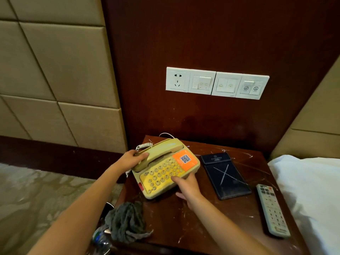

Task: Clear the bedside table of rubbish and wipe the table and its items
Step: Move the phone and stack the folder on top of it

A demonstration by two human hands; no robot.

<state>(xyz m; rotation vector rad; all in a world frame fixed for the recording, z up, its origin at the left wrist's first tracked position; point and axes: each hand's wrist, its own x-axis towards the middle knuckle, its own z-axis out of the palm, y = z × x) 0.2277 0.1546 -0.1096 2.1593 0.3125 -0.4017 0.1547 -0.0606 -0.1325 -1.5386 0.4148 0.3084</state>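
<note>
Head view: your left hand grips the handset at its near-left end, long axis running far-right; right hand pinches the telephone base front edge; cloth lies nearer left.

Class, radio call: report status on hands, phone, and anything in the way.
Left hand grips handset. Right hand holds phone base, on table. Cloth lies at front corner, untouched. Folder close beside phone.

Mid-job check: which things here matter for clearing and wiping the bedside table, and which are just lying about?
Part of the job: bedside table; telephone, held by the right hand; handset, gripped by the left hand; grey cloth; dark folder; remote.

Just there: wall switch panel; white bedding; padded wall.
</note>
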